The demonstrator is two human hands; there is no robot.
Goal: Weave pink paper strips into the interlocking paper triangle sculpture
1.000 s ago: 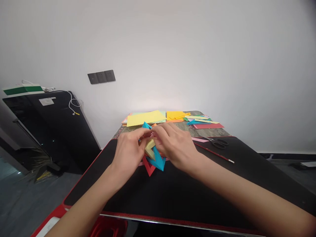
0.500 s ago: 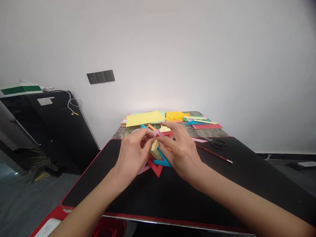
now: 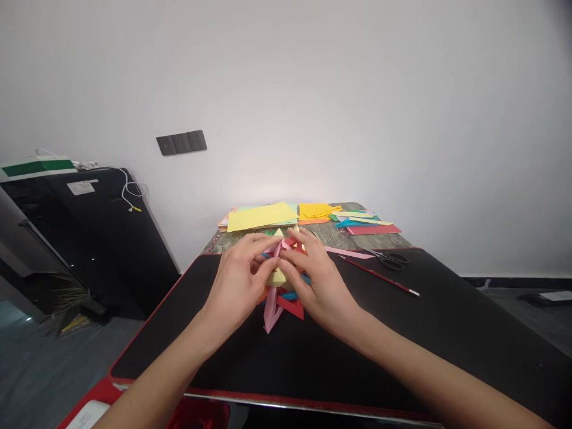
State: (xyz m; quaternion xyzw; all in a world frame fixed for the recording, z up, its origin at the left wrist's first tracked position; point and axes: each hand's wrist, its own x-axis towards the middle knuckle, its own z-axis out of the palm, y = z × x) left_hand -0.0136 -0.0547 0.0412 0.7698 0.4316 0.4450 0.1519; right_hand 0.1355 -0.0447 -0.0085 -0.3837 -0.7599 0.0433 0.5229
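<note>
Between my hands is a folded paper star model [image 3: 270,310] made of interlocking pink, red, blue, orange and pale yellow strips. It sits over the black mat, with pink and red points facing me. My left hand [image 3: 239,274] pinches its upper left part between thumb and fingers. From the other side, my right hand [image 3: 319,280] curls its thumb and fingers onto the upper right part. Both sets of fingertips nearly meet at the pink and pale yellow folds. My fingers hide much of the model's middle.
A black mat [image 3: 357,351] with red edging covers the near table. To the right lie scissors [image 3: 389,260], a red pencil [image 3: 384,276] and a pink paper strip [image 3: 351,253]. Behind are yellow sheets [image 3: 261,216], orange paper [image 3: 315,211] and a red sheet [image 3: 375,229].
The paper star has turned between my hands, so a pink point now faces me beside the red one. Both hands still grip it, their fingers slightly shifted.
</note>
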